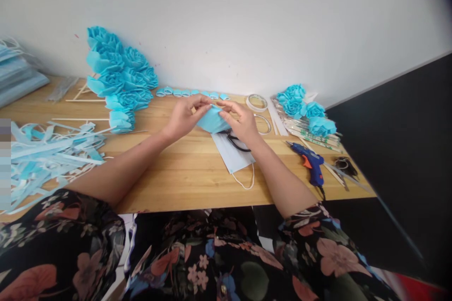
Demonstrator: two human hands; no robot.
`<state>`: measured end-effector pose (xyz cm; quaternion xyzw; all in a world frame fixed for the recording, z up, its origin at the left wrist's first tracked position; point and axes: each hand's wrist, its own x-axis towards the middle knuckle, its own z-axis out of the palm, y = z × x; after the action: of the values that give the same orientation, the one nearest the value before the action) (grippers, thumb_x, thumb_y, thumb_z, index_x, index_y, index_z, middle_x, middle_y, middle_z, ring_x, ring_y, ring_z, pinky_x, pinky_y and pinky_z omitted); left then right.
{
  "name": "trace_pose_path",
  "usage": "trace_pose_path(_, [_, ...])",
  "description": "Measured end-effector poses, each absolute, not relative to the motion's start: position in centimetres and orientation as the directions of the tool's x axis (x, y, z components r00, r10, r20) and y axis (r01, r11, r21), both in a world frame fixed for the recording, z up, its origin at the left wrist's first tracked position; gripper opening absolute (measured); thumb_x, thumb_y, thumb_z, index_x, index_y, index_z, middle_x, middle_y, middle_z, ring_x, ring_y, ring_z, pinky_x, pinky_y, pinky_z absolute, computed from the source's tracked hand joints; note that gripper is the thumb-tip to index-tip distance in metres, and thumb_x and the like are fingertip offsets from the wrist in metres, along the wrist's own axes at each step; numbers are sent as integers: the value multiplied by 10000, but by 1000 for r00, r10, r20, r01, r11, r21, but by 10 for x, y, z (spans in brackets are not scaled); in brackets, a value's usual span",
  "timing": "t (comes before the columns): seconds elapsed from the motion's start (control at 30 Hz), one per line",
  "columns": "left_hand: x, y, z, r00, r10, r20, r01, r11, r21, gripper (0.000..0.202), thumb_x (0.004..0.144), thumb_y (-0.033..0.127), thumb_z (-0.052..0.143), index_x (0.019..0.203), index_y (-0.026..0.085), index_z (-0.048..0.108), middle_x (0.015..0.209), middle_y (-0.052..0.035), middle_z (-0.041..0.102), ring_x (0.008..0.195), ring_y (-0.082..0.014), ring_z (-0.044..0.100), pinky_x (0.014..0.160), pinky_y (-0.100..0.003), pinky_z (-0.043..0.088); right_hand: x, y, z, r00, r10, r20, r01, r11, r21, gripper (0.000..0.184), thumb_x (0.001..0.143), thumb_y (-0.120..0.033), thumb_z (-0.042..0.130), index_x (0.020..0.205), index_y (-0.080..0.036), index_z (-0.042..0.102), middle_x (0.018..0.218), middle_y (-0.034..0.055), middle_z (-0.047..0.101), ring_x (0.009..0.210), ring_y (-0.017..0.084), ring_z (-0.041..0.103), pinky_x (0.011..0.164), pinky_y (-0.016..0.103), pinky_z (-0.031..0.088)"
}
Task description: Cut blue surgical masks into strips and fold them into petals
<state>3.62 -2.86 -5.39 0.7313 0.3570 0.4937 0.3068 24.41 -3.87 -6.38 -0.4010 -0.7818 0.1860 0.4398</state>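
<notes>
My left hand (185, 116) and my right hand (242, 121) meet above the middle of the wooden table (183, 174). Both pinch a folded blue piece of mask fabric (213, 120) between fingers and thumbs. Under my right hand lie a flat blue face mask (233, 155) with white ear loops and black-handled scissors (237, 142). A row of small rolled blue pieces (190, 92) sits along the wall just beyond my hands.
Finished blue fabric roses on sticks (118, 77) lie at the back left, more roses (305, 110) at the right. Cut mask strips (45, 155) pile at the left edge, stacked masks (16, 77) far left. A blue glue gun (310, 162) and tape rolls (257, 102) lie right.
</notes>
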Motion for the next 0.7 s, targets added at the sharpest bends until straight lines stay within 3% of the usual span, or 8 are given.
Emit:
trace_pose_path(0.1, [36, -27, -57, 240, 859, 452, 125, -489, 863, 484, 883, 636, 584, 1003, 183, 704, 938, -65, 721, 860, -191, 645, 764, -295, 496, 242, -39, -66, -203, 818, 539, 470, 564, -679, 224, 917, -387, 641, 1097, -258, 675, 1098, 27, 758, 949, 202, 723, 916, 383, 558])
trace_pose_path(0.23, [32, -22, -59, 240, 891, 386, 51, -409, 911, 563, 882, 696, 545, 945, 170, 733, 800, -54, 690, 739, -168, 606, 702, -290, 488, 241, -39, -65, -151, 811, 565, 488, 559, -671, 118, 901, -330, 654, 982, -247, 672, 978, 10, 758, 900, 188, 715, 863, 347, 555])
trace_pose_path(0.4, [32, -22, -58, 259, 899, 353, 31, -373, 927, 541, 771, 696, 685, 861, 165, 731, 792, -39, 688, 714, -157, 583, 660, -274, 461, 241, -41, -64, -149, 799, 583, 490, 571, -658, 87, 895, -308, 657, 928, -230, 679, 910, 3, 753, 855, 177, 702, 822, 317, 543])
trace_pose_path(0.7, [33, -23, -59, 301, 896, 327, -3, -342, 940, 458, 751, 620, 715, 760, 162, 686, 708, -23, 651, 662, -149, 560, 651, -280, 453, 240, -43, -63, -177, 783, 596, 482, 597, -641, 90, 901, -291, 639, 896, -232, 706, 893, 6, 756, 852, 177, 692, 831, 325, 540])
